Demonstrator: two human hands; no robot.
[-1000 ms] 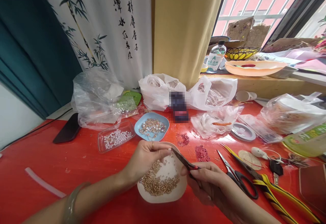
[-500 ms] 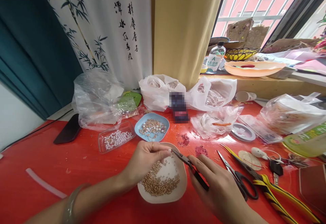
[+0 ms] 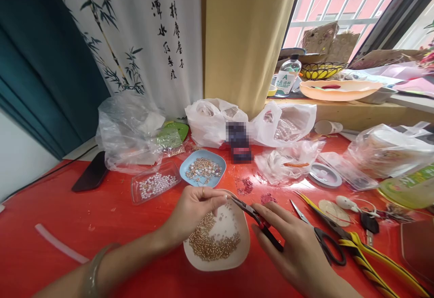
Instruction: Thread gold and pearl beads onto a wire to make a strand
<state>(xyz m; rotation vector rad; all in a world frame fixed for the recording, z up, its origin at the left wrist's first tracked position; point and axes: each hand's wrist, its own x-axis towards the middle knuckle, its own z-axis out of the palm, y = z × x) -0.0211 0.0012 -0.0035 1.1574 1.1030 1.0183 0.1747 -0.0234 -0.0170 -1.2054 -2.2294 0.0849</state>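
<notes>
My left hand [image 3: 198,210] is pinched closed above a white dish [image 3: 240,253], its thumb and forefinger pressed together on something too small to make out. In my right hand [image 3: 291,239] is a pair of pliers [image 3: 249,210], held by dark handles. The jaws point left and reach the left fingertips. Gold beads [image 3: 212,243] lie heaped in the dish, with a few small clear pieces on its bare part. Just behind, a blue dish [image 3: 222,176] holds mixed gold and pearly beads. A clear tray [image 3: 135,196] of white pearl beads stands to its left.
Scissors [image 3: 322,239] and large yellow-and-black pliers [image 3: 356,248] lie right of my right hand, near a key [image 3: 369,228]. Plastic bags [image 3: 210,121] line the back of the red table [image 3: 40,271]. A dark phone [image 3: 91,171] lies at left, a clear strip [image 3: 61,243] in front.
The pliers' handles have spread a little and my right fingers have loosened slightly. My left hand stays nearly in place.
</notes>
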